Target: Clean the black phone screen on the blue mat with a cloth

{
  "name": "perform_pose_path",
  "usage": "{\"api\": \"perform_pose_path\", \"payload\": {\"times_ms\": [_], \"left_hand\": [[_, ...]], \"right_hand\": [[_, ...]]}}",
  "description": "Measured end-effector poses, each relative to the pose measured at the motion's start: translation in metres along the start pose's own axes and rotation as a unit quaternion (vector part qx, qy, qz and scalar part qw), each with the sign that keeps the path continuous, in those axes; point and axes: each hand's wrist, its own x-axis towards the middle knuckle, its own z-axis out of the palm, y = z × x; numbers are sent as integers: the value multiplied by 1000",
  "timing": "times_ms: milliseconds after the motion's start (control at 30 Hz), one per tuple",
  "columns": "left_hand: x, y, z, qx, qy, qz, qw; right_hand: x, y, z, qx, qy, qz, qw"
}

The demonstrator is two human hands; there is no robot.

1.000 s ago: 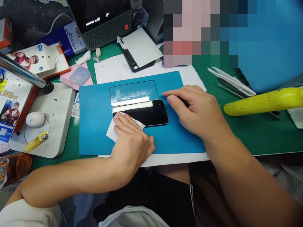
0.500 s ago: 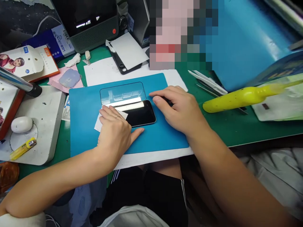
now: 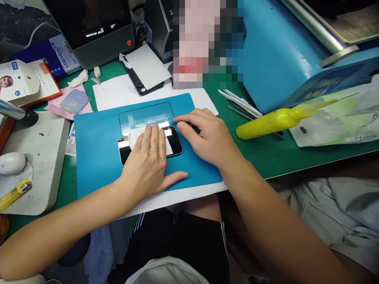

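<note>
While the left hand (image 3: 146, 159) lies flat, fingers nearly together and thumb stuck out, it presses a white tissue (image 3: 134, 137) onto the black phone (image 3: 177, 144), there on the blue mat (image 3: 96, 157)! Over to the right, the right hand (image 3: 204, 138) has thumb and index finger parted, index tip at the corner of the clear glass sheet (image 3: 145, 112); whether its curled fingers grip anything, I can't tell. Farther out, white card (image 3: 149, 66) covers a dark case (image 3: 136, 84).
</note>
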Motion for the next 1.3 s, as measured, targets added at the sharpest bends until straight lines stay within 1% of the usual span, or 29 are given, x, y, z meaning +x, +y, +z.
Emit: {"api": "perform_pose_path", "payload": {"times_ms": [67, 233, 367, 600, 700, 800, 967, 1033, 1067, 1167, 1300], "left_hand": [[0, -1, 4, -18, 11, 24, 999], [4, -10, 10, -74, 30, 114, 990], [3, -11, 10, -89, 23, 146, 985], [-8, 5, 0, -34, -18, 151, 988], [-12, 6, -2, -19, -21, 156, 987], [-27, -5, 0, -10, -12, 142, 990], [-81, -41, 7, -16, 21, 79, 996], [-97, -50, 9, -25, 33, 59, 997], [-100, -52, 10, -30, 36, 52, 998], [-95, -51, 10, -49, 23, 52, 997], [-68, -50, 9, -75, 3, 91, 993]], "right_hand": [[0, 0, 0, 3, 5, -4, 1000], [0, 0, 2, 11, 23, -17, 1000], [0, 1, 3, 15, 27, -11, 999], [2, 3, 3, 11, 28, 2, 1000], [4, 3, 3, 15, 27, 5, 1000], [4, 3, 2, 23, 18, 4, 1000], [1, 1, 4, 19, 23, 10, 999], [0, 2, 5, 19, 25, 6, 999], [0, 3, 6, 18, 26, 5, 999], [0, 4, 8, 20, 32, 9, 999], [2, 4, 8, 27, 38, 22, 999]]}}
